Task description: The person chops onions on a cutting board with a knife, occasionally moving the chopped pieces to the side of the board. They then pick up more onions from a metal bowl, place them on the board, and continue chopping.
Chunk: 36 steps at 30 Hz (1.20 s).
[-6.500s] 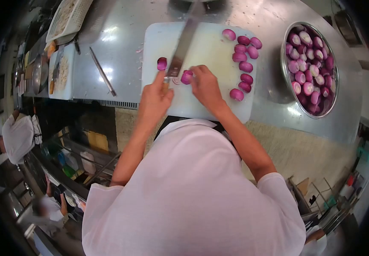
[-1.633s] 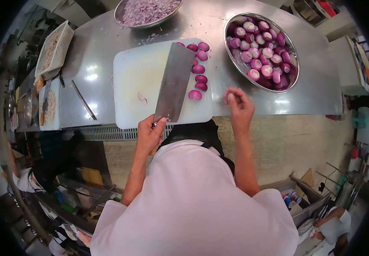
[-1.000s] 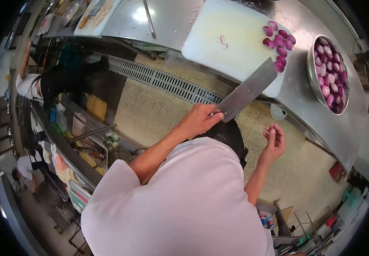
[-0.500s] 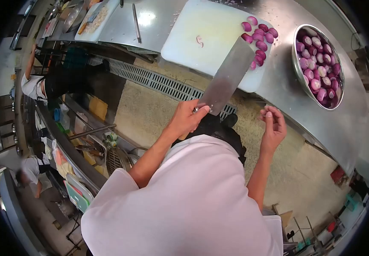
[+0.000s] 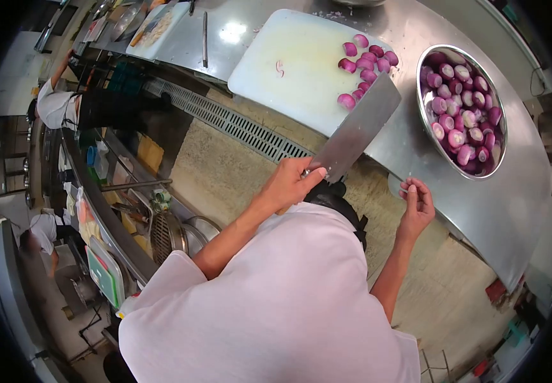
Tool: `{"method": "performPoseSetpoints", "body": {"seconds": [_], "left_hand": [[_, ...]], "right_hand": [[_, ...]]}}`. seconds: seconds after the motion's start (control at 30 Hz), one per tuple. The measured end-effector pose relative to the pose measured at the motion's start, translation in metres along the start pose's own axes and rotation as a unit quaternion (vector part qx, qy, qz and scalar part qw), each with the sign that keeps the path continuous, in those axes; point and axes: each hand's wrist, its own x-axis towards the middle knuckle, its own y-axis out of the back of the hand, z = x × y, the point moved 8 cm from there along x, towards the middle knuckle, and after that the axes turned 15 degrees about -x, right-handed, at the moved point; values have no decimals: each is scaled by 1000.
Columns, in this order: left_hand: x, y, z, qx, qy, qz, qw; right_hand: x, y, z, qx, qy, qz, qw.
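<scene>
My left hand (image 5: 292, 185) is closed around the handle of a broad cleaver (image 5: 360, 127), most of the handle hidden. The blade points forward and right, its tip appearing over the near right corner of the white cutting board (image 5: 289, 76). On the board's right side lie several peeled red onion pieces (image 5: 367, 64); a small peel scrap (image 5: 280, 68) sits further left. My right hand (image 5: 418, 207) is by the counter's front edge, fingers loosely curled and apart, with nothing visible in it. Right of the board stands a steel bowl (image 5: 505, 137) full of peeled red onions (image 5: 456, 121).
The steel counter (image 5: 410, 153) curves round in front and to the right. Further left are a second board (image 5: 172, 22) with chopped pieces and a metal rod (image 5: 205, 39). A floor drain grate (image 5: 237, 124) runs below. Two people (image 5: 55, 105) work on the left.
The view has shifted, so board and bowl appear lower and further left. My left hand still holds the cleaver, now a little further right. The right hand's fingers are slightly more curled.
</scene>
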Motion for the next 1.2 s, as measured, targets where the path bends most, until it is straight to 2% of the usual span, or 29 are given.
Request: {"method": "performPoseSetpoints", "body": {"seconds": [0.13,0.3,0.4,0.47,0.53,0.7,0.87,0.93,1.2], "left_hand": [[-1,-7,-7,-19,16,6,1000],[9,-8,-5,-31,7,5,999],[17,-8,1,-41,3,-6,999],[26,-12,1,-59,10,-23,998],[38,-16,0,-63,13,-60,996],[83,-34,-2,-23,-19,-196,980],[105,-61,36,42,-76,-367,926],[113,-75,36,55,-70,-409,908],[108,-136,25,119,-72,-547,825]], "right_hand": [[8,-10,-6,14,8,-36,999],[16,-18,-19,40,16,-36,998],[18,-16,-26,37,30,-6,999],[16,-2,-29,17,31,47,998],[16,9,-31,30,46,76,996],[2,49,-30,51,28,224,973],[-36,65,-49,52,-19,349,936],[-50,69,-43,126,-33,390,911],[-139,93,-40,139,-53,552,820]]}}
